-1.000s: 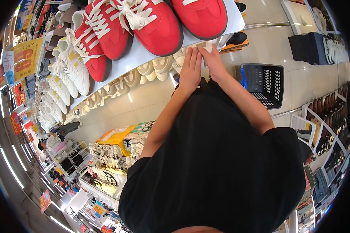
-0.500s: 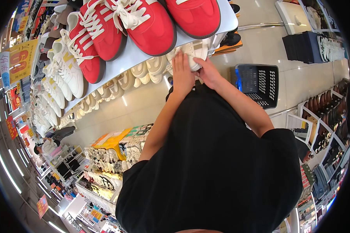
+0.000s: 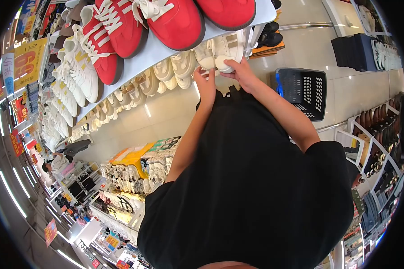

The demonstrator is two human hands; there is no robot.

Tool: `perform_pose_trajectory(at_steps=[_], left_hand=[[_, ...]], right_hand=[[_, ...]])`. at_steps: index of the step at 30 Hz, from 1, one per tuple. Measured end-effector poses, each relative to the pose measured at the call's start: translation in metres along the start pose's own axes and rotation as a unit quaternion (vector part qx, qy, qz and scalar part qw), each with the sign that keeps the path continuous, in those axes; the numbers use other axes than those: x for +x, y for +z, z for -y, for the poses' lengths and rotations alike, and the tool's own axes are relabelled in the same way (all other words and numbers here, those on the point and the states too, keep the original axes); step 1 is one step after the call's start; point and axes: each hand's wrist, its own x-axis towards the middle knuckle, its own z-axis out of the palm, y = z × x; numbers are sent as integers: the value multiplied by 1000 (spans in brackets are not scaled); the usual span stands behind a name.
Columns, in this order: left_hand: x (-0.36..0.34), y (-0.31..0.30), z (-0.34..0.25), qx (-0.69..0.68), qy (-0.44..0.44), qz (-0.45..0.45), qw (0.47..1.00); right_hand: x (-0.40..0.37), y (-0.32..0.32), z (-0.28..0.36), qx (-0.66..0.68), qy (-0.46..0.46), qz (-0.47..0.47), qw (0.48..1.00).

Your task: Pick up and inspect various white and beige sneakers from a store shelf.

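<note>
Two white sneakers sit side by side, toes toward me, on a level below the red shoes. My right hand (image 3: pixel 242 75) grips the toe of the right white sneaker (image 3: pixel 228 49), thumb on top and the other fingers partly hidden. At the toe of the left white sneaker (image 3: pixel 204 57) is my left hand (image 3: pixel 205 84), its fingers curled and the thumb set against the front edge. Red sneakers (image 3: pixel 177 29) with cream laces stand on the pale shelf (image 3: pixel 137 74) just above.
Beige shoes (image 3: pixel 164 69) line the lower level to the left, white sneakers (image 3: pixel 78 67) the upper. A dark shopping basket (image 3: pixel 300 92) lies on the tiled floor to my right. Black shoes (image 3: pixel 269 35) stand beyond the shelf end. A person (image 3: pixel 58 163) is far left.
My left hand has drawn back from lying flat over the white shoes to their toe edge, fingers now curled. My right hand has shifted slightly and more of both sneakers shows.
</note>
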Motion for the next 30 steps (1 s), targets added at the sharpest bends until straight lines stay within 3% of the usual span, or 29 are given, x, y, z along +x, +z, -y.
perform_pose_trajectory(at_steps=[2, 3, 6, 15, 18, 21, 26, 30], left_hand=[[15, -4, 10, -209, -186, 82, 957], [19, -6, 11, -306, -216, 152, 915], [34, -1, 12, -408, -197, 191, 871], [34, 8, 13, -458, -168, 118, 865], [33, 3, 8, -469, -162, 150, 855], [25, 2, -7, -461, -182, 111, 862], [18, -15, -24, -508, -215, 128, 824], [0, -25, -37, -516, -205, 131, 821]], right_hand=[[2, -4, -2, 19, 15, 18, 1000], [-1, -2, -1, 23, 22, 17, 999], [-6, 3, 4, 40, 43, 20, 998], [-9, -4, 2, 111, 77, 48, 990], [-9, -4, 4, 132, 88, 52, 986], [-10, -5, 3, 161, 97, 60, 980], [-7, -9, -6, 178, 86, 71, 978], [-3, -13, -17, 208, 102, 37, 972]])
